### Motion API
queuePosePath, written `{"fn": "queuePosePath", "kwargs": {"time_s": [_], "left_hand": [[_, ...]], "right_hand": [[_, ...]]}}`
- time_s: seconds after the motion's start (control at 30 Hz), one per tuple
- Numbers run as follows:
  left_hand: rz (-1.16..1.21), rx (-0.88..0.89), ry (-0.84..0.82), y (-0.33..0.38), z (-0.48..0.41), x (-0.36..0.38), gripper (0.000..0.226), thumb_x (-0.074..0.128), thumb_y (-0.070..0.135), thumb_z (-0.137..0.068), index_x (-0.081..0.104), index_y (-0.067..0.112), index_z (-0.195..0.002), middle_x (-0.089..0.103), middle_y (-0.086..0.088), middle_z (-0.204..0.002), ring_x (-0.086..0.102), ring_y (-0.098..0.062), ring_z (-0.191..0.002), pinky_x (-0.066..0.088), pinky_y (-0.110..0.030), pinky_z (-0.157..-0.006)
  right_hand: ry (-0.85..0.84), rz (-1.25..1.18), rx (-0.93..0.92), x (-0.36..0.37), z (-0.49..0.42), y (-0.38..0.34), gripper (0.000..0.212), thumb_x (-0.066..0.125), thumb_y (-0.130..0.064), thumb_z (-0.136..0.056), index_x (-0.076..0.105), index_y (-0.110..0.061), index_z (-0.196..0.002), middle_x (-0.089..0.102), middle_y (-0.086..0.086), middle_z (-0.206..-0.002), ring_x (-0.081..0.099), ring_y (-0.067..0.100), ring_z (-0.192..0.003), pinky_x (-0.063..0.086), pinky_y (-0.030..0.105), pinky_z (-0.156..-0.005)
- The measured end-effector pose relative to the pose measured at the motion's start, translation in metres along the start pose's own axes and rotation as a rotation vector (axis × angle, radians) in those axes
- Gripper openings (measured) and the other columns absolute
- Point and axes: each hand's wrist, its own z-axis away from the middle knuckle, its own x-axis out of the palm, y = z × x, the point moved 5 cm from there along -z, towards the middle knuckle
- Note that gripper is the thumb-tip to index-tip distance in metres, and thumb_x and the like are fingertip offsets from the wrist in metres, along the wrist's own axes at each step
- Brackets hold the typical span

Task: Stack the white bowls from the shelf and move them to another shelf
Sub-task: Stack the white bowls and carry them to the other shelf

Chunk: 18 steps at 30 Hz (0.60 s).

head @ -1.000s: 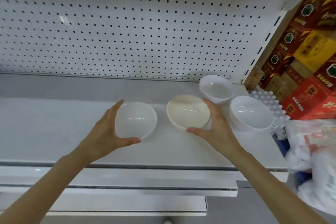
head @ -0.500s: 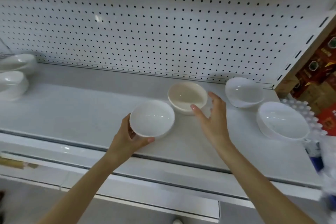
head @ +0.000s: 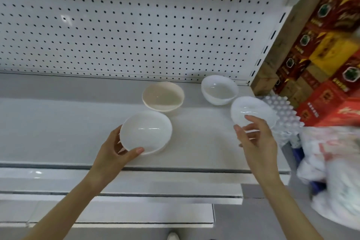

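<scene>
Several bowls stand on the white shelf [head: 58, 132]. My left hand [head: 115, 154] grips a white bowl [head: 146, 132] near the front, thumb over its near rim and fingers behind its left side. Behind it sits a cream bowl [head: 163, 98]. A white bowl [head: 219, 89] stands at the back right. Another white bowl [head: 251, 110], blurred, is at the right end of the shelf. My right hand [head: 257, 142] is at that bowl's near rim with loosely curved fingers, the index tip on the rim and the thumb just outside it. I see no firm grip.
A white pegboard [head: 136, 25] backs the shelf. Right of the shelf are red and yellow cartons [head: 327, 64], a bumpy clear plastic tray [head: 282, 115] and white plastic bags [head: 331, 171]. A lower shelf ledge [head: 116, 212] juts out below.
My right hand left the cream bowl and moved right to the near rim of the right-end bowl. My left hand kept its bowl, just in front of the cream one. The view swung right.
</scene>
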Motion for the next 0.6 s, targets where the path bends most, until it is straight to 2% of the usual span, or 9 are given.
{"fn": "queuePosePath", "kwargs": {"time_s": [0.1,0.23,0.3,0.37,0.47,0.6], "left_hand": [[-0.008,0.017,-0.025,0.003,0.002,0.016,0.065,0.074,0.003,-0.076,0.044,0.027,-0.128,0.056,0.019,-0.113,0.059,0.002,-0.095,0.047,-0.005,-0.068],[-0.014,0.027,-0.056,0.006,0.002,0.044,0.065,0.075,0.005,-0.076,0.045,0.030,-0.128,0.058,0.020,-0.113,0.060,0.009,-0.091,0.048,-0.003,-0.066],[-0.002,0.027,-0.067,0.008,0.003,0.057,0.067,0.076,0.006,-0.076,0.045,0.028,-0.131,0.058,0.020,-0.112,0.060,0.012,-0.091,0.048,-0.004,-0.067],[0.004,0.030,-0.086,0.011,0.002,0.069,0.069,0.076,0.007,-0.076,0.045,0.027,-0.134,0.059,0.019,-0.114,0.059,0.009,-0.094,0.047,-0.006,-0.070],[0.014,0.037,-0.116,0.015,0.001,0.080,0.070,0.076,0.010,-0.077,0.044,0.027,-0.137,0.058,0.017,-0.119,0.058,0.007,-0.100,0.048,-0.005,-0.071],[0.033,0.037,-0.119,0.020,0.004,0.085,0.066,0.071,0.014,-0.081,0.041,0.029,-0.138,0.055,0.017,-0.123,0.057,0.003,-0.103,0.047,-0.005,-0.070]], "right_hand": [[0.109,0.056,0.060,-0.027,-0.010,0.022,0.041,0.068,-0.031,-0.086,0.051,-0.022,-0.122,0.059,0.009,-0.090,0.059,0.019,-0.071,0.057,0.046,-0.071],[0.102,0.095,0.131,-0.045,-0.012,0.044,0.055,0.065,-0.036,-0.086,0.039,-0.025,-0.133,0.059,0.009,-0.088,0.060,0.021,-0.071,0.056,0.042,-0.073],[0.091,0.050,0.183,-0.049,-0.012,0.050,0.062,0.064,-0.034,-0.088,0.031,-0.023,-0.139,0.058,0.008,-0.085,0.060,0.023,-0.069,0.054,0.039,-0.071],[0.061,-0.082,0.302,-0.047,-0.015,0.055,0.067,0.061,-0.032,-0.091,0.024,-0.020,-0.145,0.060,0.012,-0.086,0.058,0.020,-0.064,0.052,0.033,-0.061],[-0.030,-0.358,0.514,-0.038,-0.022,0.060,0.061,0.055,-0.037,-0.095,0.025,-0.021,-0.146,0.064,0.016,-0.084,0.056,0.019,-0.060,0.048,0.028,-0.056],[-0.134,-0.509,0.583,-0.025,-0.031,0.062,0.044,0.049,-0.040,-0.097,0.039,-0.020,-0.135,0.067,0.020,-0.082,0.059,0.022,-0.058,0.052,0.029,-0.054]]}}
